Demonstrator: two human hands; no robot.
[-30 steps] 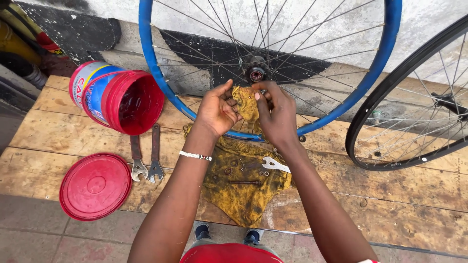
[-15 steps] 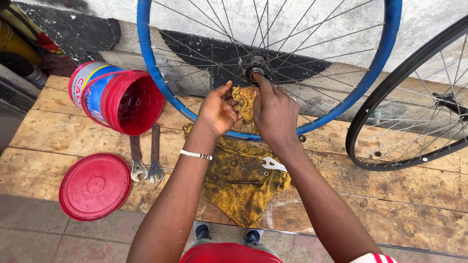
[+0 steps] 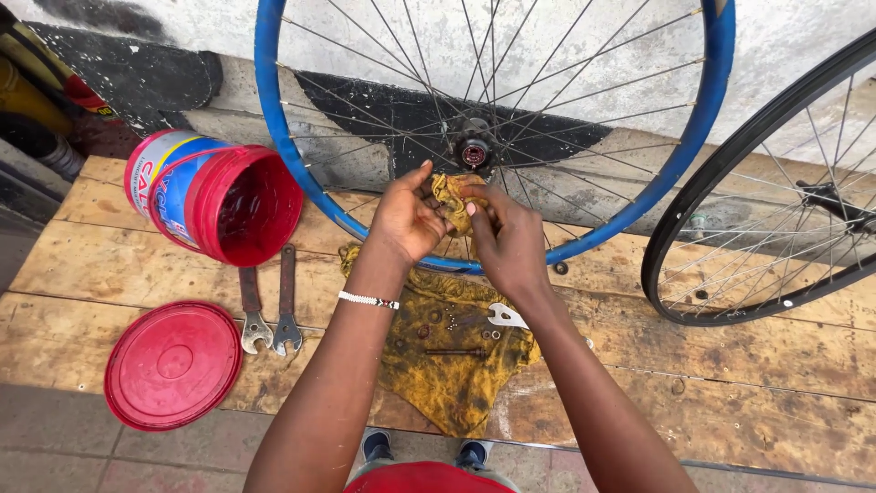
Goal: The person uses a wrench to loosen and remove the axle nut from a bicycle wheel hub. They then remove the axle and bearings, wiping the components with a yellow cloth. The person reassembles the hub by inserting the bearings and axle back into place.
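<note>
Pinching a crumpled corner of the yellow rag [image 3: 453, 203] between them, both hands met just below the hub [image 3: 474, 153] of the blue-rimmed wheel [image 3: 274, 137], which stood upright against the wall with its axle pointing out toward the person. The left hand [image 3: 401, 217] had its fingers curled together on the rag's left side, thumb pressed in from above; the right hand [image 3: 507, 239] closed on the same bunch of cloth from the right, fingers folded over it. That bunch sat directly under the hub and a little nearer to the person, so the hub lay up and slightly away from the fingertips, close but apart from them, with spokes fanning out on either side. Of the two, the right hand's raised fingers stood a touch nearer the hub. Behind the wrists the rest of the rag spread flat on the wooden platform [image 3: 109, 265], bearing a small white flat spanner [image 3: 505, 316], a dark bolt and a few small nuts. Two wrenches [image 3: 270, 310] lay side by side to the left, handles pointing away from the person, between a red lid [image 3: 172, 365] and a red tub [image 3: 219, 196] tipped on its side. A black-rimmed wheel [image 3: 730, 183] leaned at the right.
</note>
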